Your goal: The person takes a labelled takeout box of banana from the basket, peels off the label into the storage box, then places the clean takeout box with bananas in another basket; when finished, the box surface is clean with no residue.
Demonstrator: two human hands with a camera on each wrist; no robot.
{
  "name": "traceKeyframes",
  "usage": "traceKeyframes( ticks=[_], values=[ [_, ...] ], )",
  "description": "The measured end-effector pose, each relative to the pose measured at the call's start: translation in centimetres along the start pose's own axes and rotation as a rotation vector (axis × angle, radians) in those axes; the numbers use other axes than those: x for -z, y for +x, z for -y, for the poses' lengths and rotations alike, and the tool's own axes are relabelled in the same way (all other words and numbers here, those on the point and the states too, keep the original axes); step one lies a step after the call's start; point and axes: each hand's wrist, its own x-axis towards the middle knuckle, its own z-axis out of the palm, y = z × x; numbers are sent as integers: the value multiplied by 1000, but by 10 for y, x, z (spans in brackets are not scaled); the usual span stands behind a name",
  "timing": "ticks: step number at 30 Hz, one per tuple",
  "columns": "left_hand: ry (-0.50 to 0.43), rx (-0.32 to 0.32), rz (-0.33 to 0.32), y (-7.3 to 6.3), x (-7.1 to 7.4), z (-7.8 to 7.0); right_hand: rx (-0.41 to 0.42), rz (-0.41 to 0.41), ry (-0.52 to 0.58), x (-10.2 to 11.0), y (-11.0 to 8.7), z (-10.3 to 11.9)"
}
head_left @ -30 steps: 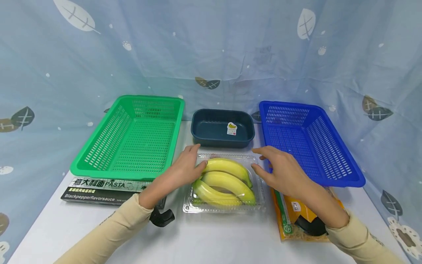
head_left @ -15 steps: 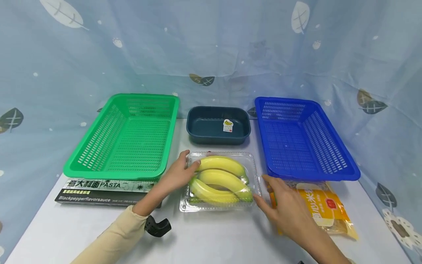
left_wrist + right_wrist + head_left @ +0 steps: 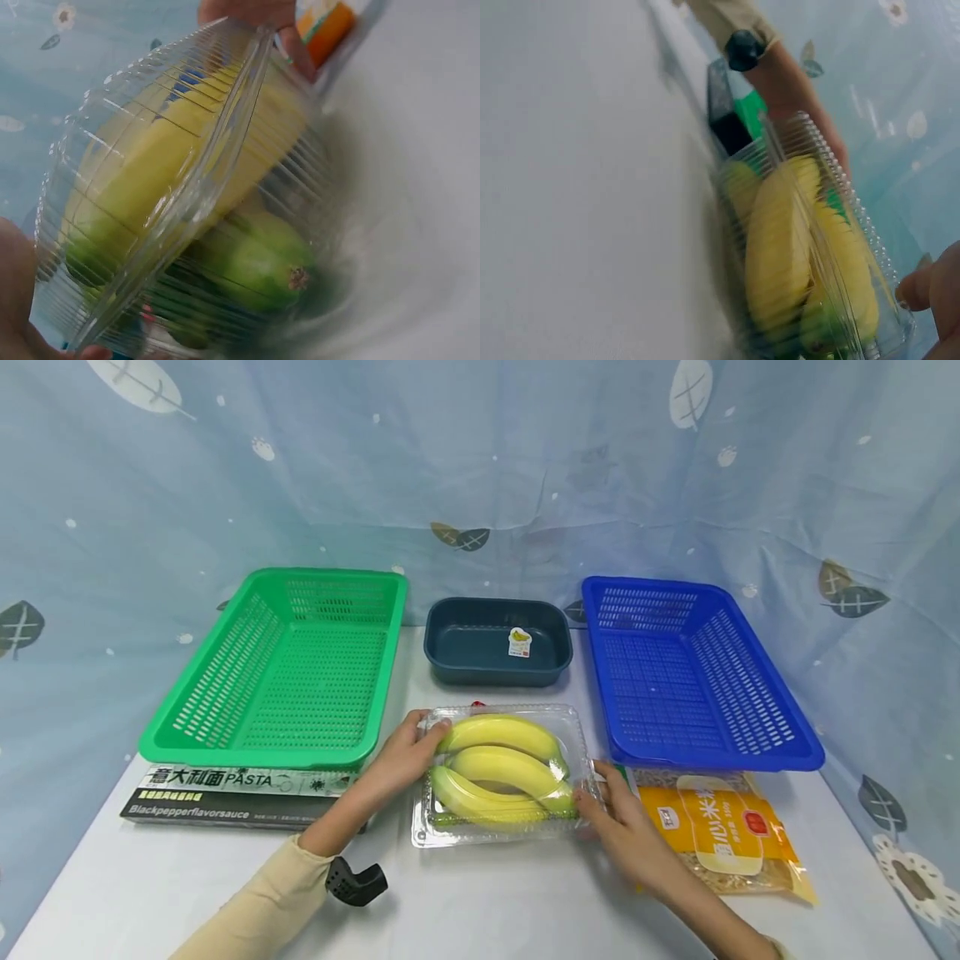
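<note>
A hinged clear plastic box (image 3: 480, 838) of yellow, green-tipped bananas (image 3: 510, 768) is at the middle of the white table, held between both hands. My left hand (image 3: 401, 756) grips its left side, thumb on the lid's upper left corner. On the right side, my right hand (image 3: 622, 822) holds the box with the thumb over the edge and fingers partly hidden beyond it. In the left wrist view the lid seam (image 3: 202, 195) and a green banana end (image 3: 262, 270) are close up. The right wrist view shows bananas (image 3: 780, 255) through the ribbed wall.
A green basket (image 3: 386, 693) stands back left, a dark teal tray (image 3: 495, 677) back centre, a blue basket (image 3: 607, 693) back right. A pasta box (image 3: 240, 806) lies before the green basket, an orange food packet (image 3: 720, 827) before the blue one. A red bit (image 3: 477, 703) peeks out behind the box.
Both hands have come down onto the box's sides, the right one moving lower and inward to take hold. The box has tilted slightly, its right side up.
</note>
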Motion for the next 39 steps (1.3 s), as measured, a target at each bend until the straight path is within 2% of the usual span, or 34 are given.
traceKeyframes(
  ticks=[5, 10, 14, 17, 24, 31, 36, 39],
  values=[
    [-78, 10, 10, -6, -1, 3, -37, -24, 102, 4, -6, 7],
    [-150, 37, 16, -21, -3, 1, -67, -13, 104, 14, -15, 20],
    [-213, 45, 25, -33, -4, -2, -16, -8, 62, 23, -19, 28],
    [-281, 54, 60, -42, -2, -4, 26, 2, 17, 30, -22, 33],
    [-433, 4, 166, -53, 4, -10, 84, -41, -69, 43, -20, 45],
    [-499, -29, 175, -53, 10, -18, 161, -77, -99, 57, -11, 62],
    [-512, -75, 210, -54, 16, -24, 180, -65, -48, 69, -3, 72],
    [-498, -108, 212, -55, 20, -26, 158, -60, -22, 75, 2, 77]
  ],
)
